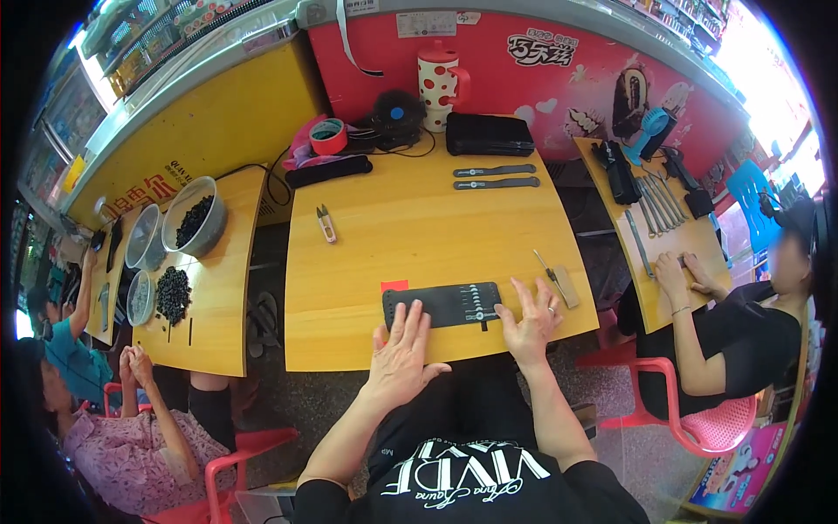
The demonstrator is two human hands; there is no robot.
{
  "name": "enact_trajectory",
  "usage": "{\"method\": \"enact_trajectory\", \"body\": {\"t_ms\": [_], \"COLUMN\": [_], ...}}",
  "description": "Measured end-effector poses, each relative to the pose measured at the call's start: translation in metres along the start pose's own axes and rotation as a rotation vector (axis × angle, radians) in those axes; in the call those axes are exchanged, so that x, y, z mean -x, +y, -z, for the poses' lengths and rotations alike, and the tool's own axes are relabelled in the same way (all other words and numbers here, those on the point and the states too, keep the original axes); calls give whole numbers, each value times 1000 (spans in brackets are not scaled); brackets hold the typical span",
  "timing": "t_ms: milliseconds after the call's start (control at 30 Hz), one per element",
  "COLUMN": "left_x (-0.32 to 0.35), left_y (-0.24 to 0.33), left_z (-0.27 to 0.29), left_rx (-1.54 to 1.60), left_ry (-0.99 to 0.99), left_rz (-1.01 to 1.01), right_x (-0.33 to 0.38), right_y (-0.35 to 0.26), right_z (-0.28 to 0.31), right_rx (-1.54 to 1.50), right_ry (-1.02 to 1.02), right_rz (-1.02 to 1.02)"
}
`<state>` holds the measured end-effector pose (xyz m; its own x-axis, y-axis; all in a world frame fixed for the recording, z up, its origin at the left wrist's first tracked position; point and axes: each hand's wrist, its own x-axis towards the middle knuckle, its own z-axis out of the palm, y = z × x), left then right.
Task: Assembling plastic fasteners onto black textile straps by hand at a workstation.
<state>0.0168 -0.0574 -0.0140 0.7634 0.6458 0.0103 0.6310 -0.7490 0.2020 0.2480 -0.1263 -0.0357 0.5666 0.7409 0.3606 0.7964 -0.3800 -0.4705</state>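
Note:
A flat black rectangular piece (441, 307) lies near the front edge of the wooden table, with a column of white marks at its right end. My left hand (401, 354) rests with its fingers stretched over the left part of this piece. My right hand (529, 323), a ring on one finger, is spread at the right end, its thumb at the piece's edge. A bit of red tape (394, 286) shows behind the upper left corner. A thin-shafted hand tool (550, 269) and a small tan block (567, 286) lie just right of my right hand.
Thread snips (326, 225) lie at the left; two dark straps (495, 182), a black case (490, 134), a dotted tumbler (438, 87), a red tape roll (328, 137) and a small fan (396, 115) are farther back. Co-workers sit at side tables, the left holding plastic tubs (194, 217).

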Motion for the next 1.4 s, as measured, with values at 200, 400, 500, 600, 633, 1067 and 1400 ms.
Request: {"method": "enact_trajectory", "body": {"t_ms": [200, 400, 500, 600, 633, 1067, 1400], "left_x": [1, -8, -19, -38, -47, -278, -297], "left_y": [-14, -45, -53, -57, -59, -38, -38], "left_z": [6, 10, 12, 21, 23, 9, -8], "left_rx": [55, 103, 148, 92, 90, 89, 63], "left_ry": [66, 267, 277, 332, 323, 418, 414], "left_rz": [20, 97, 148, 123, 124, -126, -110], "right_x": [4, 8, 7, 3, 2, 4, -1], "right_y": [9, 18, 13, 10, 9, 8, 6], "right_z": [-6, -10, -8, -4, -4, 1, 2], "right_rx": [12, -105, -114, -124, -136, -183, -186], "right_ry": [23, 105, 112, 98, 86, 57, 64], "right_rz": [-10, 6, 30, 52, 54, 78, 86]}}
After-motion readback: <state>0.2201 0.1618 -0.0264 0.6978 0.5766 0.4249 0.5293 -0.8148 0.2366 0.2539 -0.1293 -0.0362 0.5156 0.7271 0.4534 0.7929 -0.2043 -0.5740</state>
